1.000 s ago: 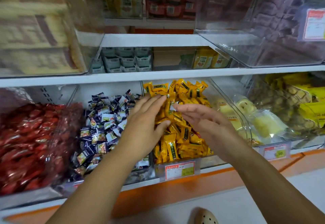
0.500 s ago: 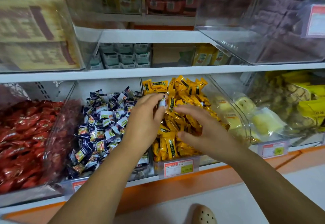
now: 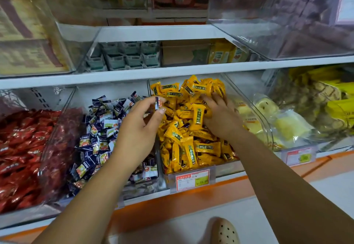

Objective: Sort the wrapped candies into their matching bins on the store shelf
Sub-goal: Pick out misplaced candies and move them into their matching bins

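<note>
left hand (image 3: 140,126) pinching navy candy (image 3: 157,103) | right hand (image 3: 220,117) flat on yellow candies (image 3: 191,138)

**One head-worn view, close to the shelf**

A single wide-angle camera looks forward and down from head height, close on the store shelf (image 3: 172,72). The fingers (image 3: 160,110) sit mid-frame; bins lie beyond them, floor (image 3: 191,228) below.

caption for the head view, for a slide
Left hand lifts a stray navy candy from the yellow candies; right hand searches them.
</note>
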The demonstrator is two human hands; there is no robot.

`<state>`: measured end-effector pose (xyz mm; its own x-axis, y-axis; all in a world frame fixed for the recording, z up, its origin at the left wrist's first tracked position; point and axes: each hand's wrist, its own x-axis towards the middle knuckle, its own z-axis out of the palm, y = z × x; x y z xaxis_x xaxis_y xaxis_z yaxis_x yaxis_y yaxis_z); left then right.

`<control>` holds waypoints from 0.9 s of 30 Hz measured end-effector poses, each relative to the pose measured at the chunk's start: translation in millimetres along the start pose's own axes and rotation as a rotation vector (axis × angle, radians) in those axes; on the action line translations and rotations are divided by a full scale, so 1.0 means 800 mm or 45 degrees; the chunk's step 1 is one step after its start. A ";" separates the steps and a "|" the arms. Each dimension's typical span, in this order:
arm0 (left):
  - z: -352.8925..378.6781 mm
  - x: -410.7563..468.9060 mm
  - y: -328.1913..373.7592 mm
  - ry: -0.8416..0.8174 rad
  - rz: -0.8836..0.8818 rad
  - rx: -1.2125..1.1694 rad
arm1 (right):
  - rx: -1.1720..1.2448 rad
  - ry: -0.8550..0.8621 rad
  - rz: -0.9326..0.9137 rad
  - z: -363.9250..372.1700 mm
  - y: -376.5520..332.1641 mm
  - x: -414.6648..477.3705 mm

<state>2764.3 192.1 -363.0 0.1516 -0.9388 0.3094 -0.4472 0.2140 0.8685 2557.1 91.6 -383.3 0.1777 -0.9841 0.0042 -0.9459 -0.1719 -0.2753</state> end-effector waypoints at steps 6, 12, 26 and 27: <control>-0.001 0.000 0.010 0.055 -0.054 -0.077 | 0.281 -0.219 -0.110 -0.060 0.004 -0.020; -0.010 -0.001 0.017 0.111 -0.022 -0.162 | 0.206 -0.002 -0.478 -0.051 -0.034 -0.064; -0.025 -0.009 0.005 0.085 -0.032 -0.074 | -0.148 -0.187 -0.181 -0.025 -0.014 -0.033; -0.025 -0.009 0.005 0.079 -0.032 -0.059 | -0.191 -0.152 -0.195 -0.020 -0.017 -0.032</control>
<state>2779.1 205.3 -354.1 0.2172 -0.9257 0.3096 -0.4012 0.2045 0.8929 2561.3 118.3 -364.5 0.3444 -0.9353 -0.0816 -0.9337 -0.3321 -0.1341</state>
